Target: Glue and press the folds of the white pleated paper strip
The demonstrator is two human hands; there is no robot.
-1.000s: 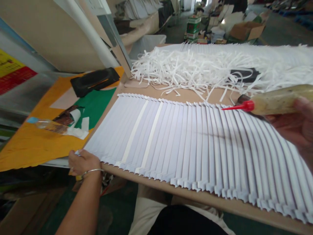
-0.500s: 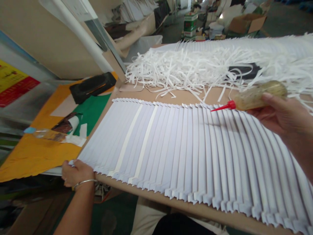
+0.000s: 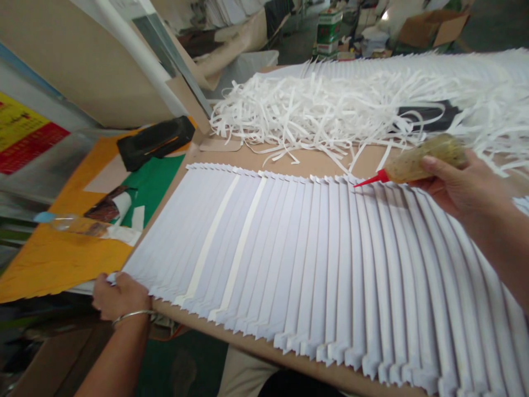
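A squeeze bottle of cloudy yellow glue, with a red pointed nozzle, is tilted in my right hand. Its tip hangs close over the far ends of a long row of overlapping white paper pieces; whether it touches them I cannot tell. The pieces lie fanned side by side, with notched ends, across a brown board. At the row's near left corner, my left hand has its fingers closed on a small white bit that looks like paper.
A tangle of white strips lies behind the row, with a dark object among it. Left of the board are orange sheeting, a green sheet, a black tray-like piece and a clear bottle. A post rises behind.
My right hand and the glue bottle have moved slightly left, with the nozzle tip still near the far paper ends. My left hand stays at the corner; the view has shifted a little.
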